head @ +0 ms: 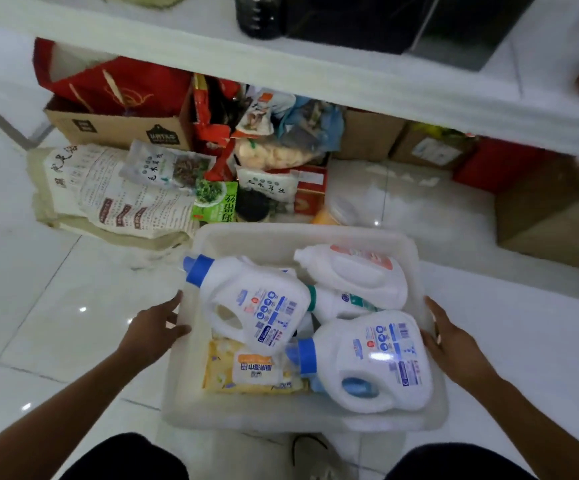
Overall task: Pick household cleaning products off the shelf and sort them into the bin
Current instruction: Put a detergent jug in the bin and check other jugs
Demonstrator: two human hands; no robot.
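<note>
Four detergent jugs fill most of the bin (pixel 281 419), a pale translucent plastic tub standing on the white tiled floor (pixel 56 306) just in front of the shelf (pixel 350 81). In the head view, the left hand (pixel 158 327) lies against the outside of the bin's left wall with its fingers nearly straight. The right hand (pixel 454 344) lies flat against the right wall in the same way. Neither hand holds a product, and it cannot be told whether any fingertip hooks under the rim. One blue-capped jug (pixel 256 306) lies on its side along the left edge, with a second blue-capped jug (pixel 374 362) in the near right corner. An orange-labelled jug (pixel 353 271) sits in the far right corner, and a green-capped bottle (pixel 336 303) is wedged between them. A yellow soft pack (pixel 246 372) lies flat by the near edge. The jugs are white, glossy and rigid, with moulded handles, so each is best taken by its handle. If full, they would probably make the load heavy. The thin walls may flex, so the bin looks safest gripped under the rim on both long sides at once and kept level, since the loose jugs could roll.
</note>
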